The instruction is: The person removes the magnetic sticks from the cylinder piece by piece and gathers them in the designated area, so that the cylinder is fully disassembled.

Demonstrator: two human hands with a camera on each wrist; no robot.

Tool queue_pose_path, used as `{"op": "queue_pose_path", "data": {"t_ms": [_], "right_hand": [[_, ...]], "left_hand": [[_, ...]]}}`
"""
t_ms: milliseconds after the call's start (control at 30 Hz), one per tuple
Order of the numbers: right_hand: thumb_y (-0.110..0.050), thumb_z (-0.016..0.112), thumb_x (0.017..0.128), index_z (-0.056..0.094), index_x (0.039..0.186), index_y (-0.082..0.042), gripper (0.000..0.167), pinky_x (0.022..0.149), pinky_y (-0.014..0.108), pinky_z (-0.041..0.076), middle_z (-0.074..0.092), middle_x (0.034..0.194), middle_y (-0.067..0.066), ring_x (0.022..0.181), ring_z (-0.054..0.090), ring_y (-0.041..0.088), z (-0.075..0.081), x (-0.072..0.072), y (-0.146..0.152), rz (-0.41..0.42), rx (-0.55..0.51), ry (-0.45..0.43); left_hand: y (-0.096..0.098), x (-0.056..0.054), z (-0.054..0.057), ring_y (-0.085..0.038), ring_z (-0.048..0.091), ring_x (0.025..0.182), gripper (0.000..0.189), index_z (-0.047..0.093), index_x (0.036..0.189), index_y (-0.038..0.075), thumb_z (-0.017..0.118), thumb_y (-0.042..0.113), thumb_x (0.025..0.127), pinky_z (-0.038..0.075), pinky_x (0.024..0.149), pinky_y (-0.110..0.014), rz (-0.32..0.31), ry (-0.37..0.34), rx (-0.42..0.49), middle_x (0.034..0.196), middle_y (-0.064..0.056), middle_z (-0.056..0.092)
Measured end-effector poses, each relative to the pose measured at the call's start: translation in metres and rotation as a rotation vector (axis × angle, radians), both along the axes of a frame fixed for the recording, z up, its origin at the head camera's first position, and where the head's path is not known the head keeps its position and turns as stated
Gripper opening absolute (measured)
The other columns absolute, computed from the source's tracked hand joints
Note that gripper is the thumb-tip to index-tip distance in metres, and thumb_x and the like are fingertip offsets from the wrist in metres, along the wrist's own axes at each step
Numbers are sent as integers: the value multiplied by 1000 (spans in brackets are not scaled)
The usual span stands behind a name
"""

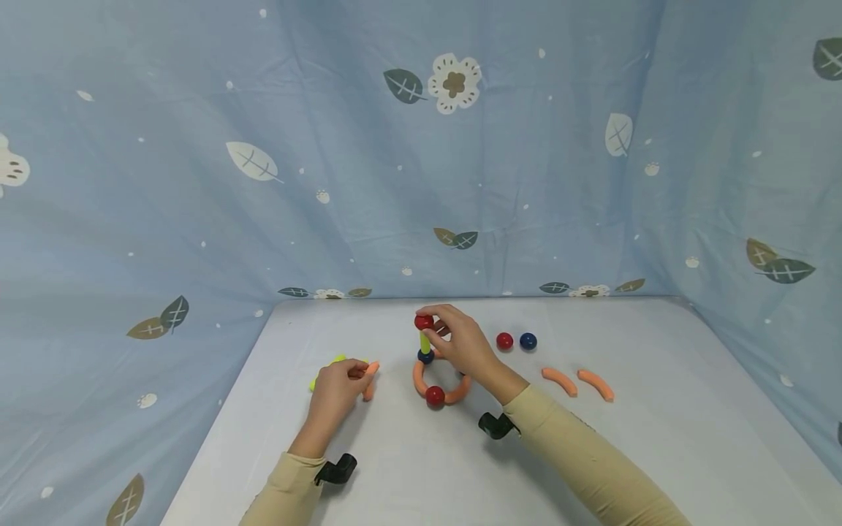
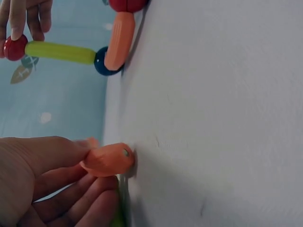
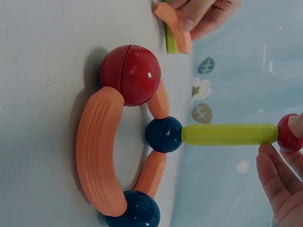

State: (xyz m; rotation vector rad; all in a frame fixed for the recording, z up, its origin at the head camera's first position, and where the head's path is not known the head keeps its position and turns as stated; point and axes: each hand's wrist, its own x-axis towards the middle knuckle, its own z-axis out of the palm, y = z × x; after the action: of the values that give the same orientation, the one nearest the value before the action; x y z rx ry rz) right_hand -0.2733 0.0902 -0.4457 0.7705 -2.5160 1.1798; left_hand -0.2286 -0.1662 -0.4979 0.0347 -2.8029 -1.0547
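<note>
My right hand (image 1: 463,345) grips a red ball (image 1: 424,321) at the top of an upright yellow-green rod (image 3: 229,134). The rod's lower end meets a blue ball (image 3: 164,134), which is part of a ring lying on the table. Curved orange sticks (image 3: 99,151), another red ball (image 3: 131,74) and a second blue ball (image 3: 137,211) make up the rest of that ring. To the left, my left hand (image 1: 335,391) pinches a curved orange stick (image 2: 110,160) between thumb and fingers, close to the tabletop. Yellow-green rods (image 1: 313,384) lie partly hidden beneath this hand.
Right of the ring, a loose red ball (image 1: 504,341) and a blue ball (image 1: 528,341) sit toward the back of the white table (image 1: 408,467). Two curved orange sticks (image 1: 560,380) lie nearer the front. A blue patterned cloth (image 1: 368,190) hangs behind.
</note>
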Motion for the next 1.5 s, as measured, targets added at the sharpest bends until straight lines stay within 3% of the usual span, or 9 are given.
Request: {"op": "queue_pose_path", "data": {"t_ms": [267,567,767,833,1000,1167,1500], "right_hand": [[-11,73,95,65,129,-18,35,83,34,60,66,125,0,93,68,14,0,0,0,-11,-6,-2],[-12,73,96,65,129,-18,35,84,35,60,66,124,0,93,68,14,-2,0,0,-14,-3,-12],[-12,73,96,65,130,-19,36,85,36,59,66,124,-1,93,67,14,-1,0,0,-22,-2,-25],[-12,72,96,65,130,-19,36,85,37,59,66,124,-1,93,67,14,0,0,0,-22,-2,-29],[-11,72,96,65,130,-18,36,84,37,60,66,125,0,93,68,15,-1,0,0,-15,-6,-20],[-12,72,96,65,131,-18,36,84,37,60,66,126,0,93,69,15,0,0,0,-11,-7,-14],[-12,73,95,65,131,-18,37,83,33,59,66,125,0,93,69,14,-2,0,-1,-27,5,11]], "left_hand": [[-2,3,0,-10,60,65,23,79,97,6,80,28,90,53,63,-32,-8,-20,-65,78,2,72],[2,7,4,-8,54,55,20,79,104,5,80,18,90,45,53,-27,-4,-53,-97,76,2,69],[2,8,8,-7,55,50,25,78,108,5,79,24,91,46,53,-28,-18,-16,-71,68,3,68],[3,8,9,-7,57,49,28,77,110,4,79,24,91,47,54,-28,-26,0,-49,74,0,71],[9,4,12,-10,66,66,26,77,111,5,80,18,88,54,62,-30,-39,66,-39,97,-8,75],[22,-1,11,-19,69,87,28,77,113,7,82,18,87,58,76,-37,-74,118,-31,101,-6,75],[47,-20,4,-20,69,105,33,74,119,9,81,21,90,57,93,-39,-139,130,147,114,-1,73]]}}
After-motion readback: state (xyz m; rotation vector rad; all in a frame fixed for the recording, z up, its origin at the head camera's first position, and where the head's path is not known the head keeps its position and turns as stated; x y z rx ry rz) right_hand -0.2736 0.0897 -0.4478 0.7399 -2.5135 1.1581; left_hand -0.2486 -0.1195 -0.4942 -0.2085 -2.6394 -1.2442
